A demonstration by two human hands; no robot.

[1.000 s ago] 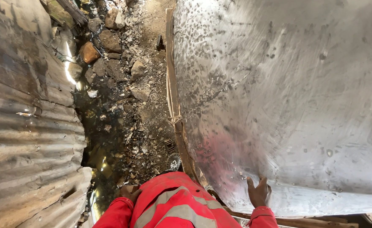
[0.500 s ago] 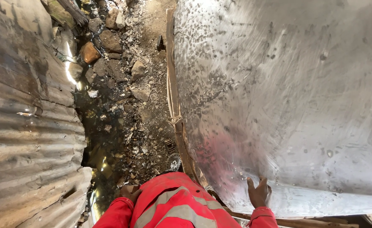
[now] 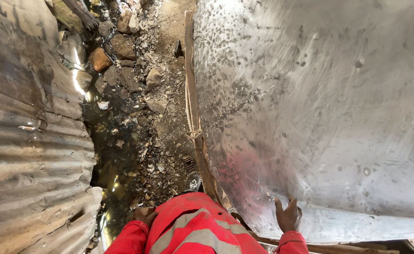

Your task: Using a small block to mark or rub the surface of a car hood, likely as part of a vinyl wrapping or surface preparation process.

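My right hand rests flat on the lower edge of a large curved sheet of shiny metal, fingers spread against it. My left hand hangs low beside my body, mostly hidden by my red high-visibility jacket; its fingers look curled and I cannot see whether it holds anything. A wooden pole tied with cord runs along the sheet's left edge.
Rusty corrugated iron fills the left side. Between it and the shiny sheet lies a narrow strip of wet, muddy ground with stones, rubble and a puddle. A shoe tip shows near the pole.
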